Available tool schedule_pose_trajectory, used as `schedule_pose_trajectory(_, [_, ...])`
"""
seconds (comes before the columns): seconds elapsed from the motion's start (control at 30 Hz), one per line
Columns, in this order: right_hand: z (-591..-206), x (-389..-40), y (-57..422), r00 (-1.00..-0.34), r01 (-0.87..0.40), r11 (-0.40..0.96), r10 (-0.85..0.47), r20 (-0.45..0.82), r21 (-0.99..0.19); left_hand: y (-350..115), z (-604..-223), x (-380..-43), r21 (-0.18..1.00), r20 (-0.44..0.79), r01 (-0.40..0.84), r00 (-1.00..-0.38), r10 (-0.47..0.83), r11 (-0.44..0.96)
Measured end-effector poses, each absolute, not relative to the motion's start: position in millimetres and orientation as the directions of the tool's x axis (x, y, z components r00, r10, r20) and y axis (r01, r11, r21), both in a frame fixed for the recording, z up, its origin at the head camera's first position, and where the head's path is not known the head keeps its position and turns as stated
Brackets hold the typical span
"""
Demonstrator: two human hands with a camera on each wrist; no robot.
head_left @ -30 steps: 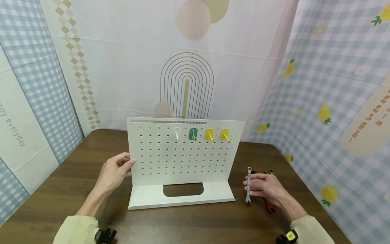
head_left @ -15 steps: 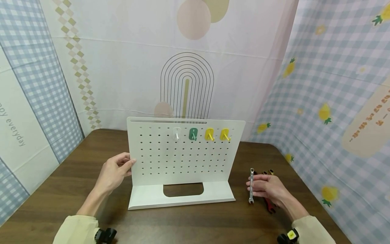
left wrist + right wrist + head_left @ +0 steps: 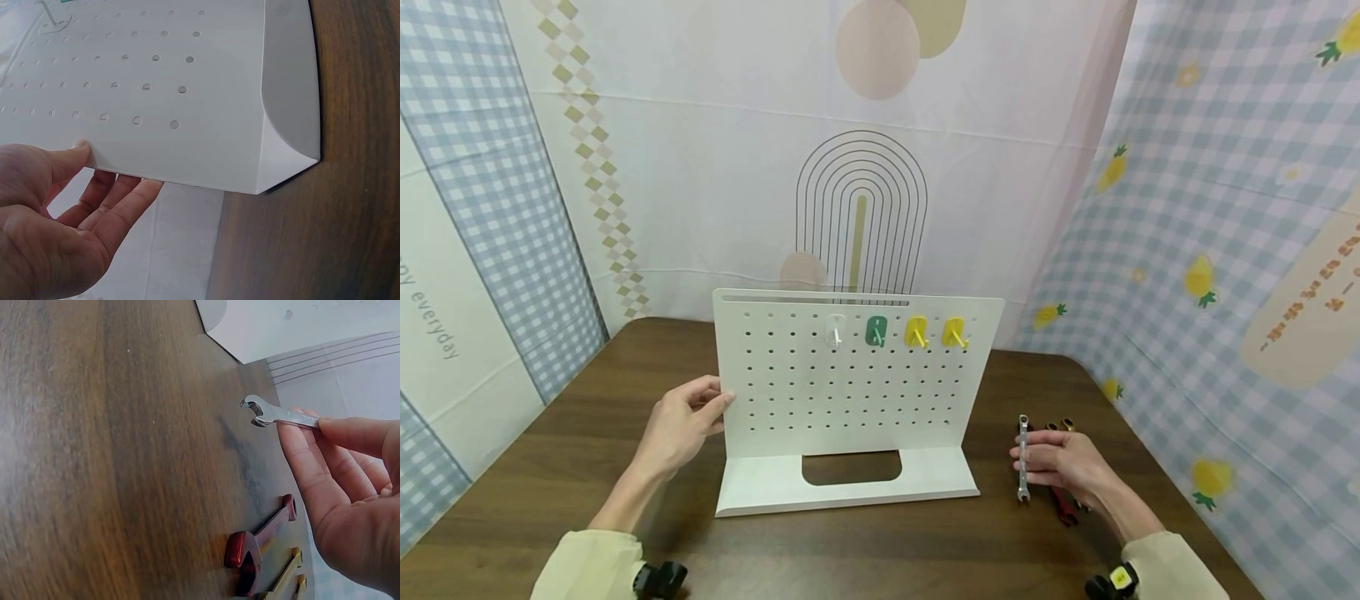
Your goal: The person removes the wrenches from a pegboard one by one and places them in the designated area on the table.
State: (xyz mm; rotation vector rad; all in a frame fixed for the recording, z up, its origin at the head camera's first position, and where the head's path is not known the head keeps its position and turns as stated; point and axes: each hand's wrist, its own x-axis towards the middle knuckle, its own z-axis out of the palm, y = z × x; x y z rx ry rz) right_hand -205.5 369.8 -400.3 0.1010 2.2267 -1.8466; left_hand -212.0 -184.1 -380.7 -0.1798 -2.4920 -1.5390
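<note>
A white pegboard stand (image 3: 850, 400) stands upright on the wooden table. My left hand (image 3: 679, 423) pinches its left edge, with the thumb on the front face and the fingers behind, as the left wrist view shows. To the right of the board, my right hand (image 3: 1067, 465) holds a small silver combination wrench (image 3: 1023, 458) between thumb and fingers, ring end up and jaw end down. The right wrist view shows the wrench (image 3: 281, 417) raised off the table. Beneath that hand lie a red wrench (image 3: 265, 540) and gold wrenches (image 3: 286, 575), partly hidden.
Along the board's upper part hang a white hook (image 3: 835, 332), a green hook (image 3: 876, 331) and two yellow hooks, one a yellow hook (image 3: 916, 332) beside the green. Patterned cloth (image 3: 730, 167) hangs behind the table (image 3: 850, 550), with checked cloth on both sides.
My right hand has shifted slightly to the right with the silver wrench, away from the board. My left hand and the pegboard have stayed in place.
</note>
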Motion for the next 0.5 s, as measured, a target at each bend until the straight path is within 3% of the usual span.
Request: schedule_pose_trajectory(0.5, [-401.5, -206.2, 373.4, -0.969, 0.203, 0.202, -0.097, -0.226, -0.958, -183.7, -380.8, -211.8, 0.869, 0.225, 0.196, -0.974, -0.01, 0.455])
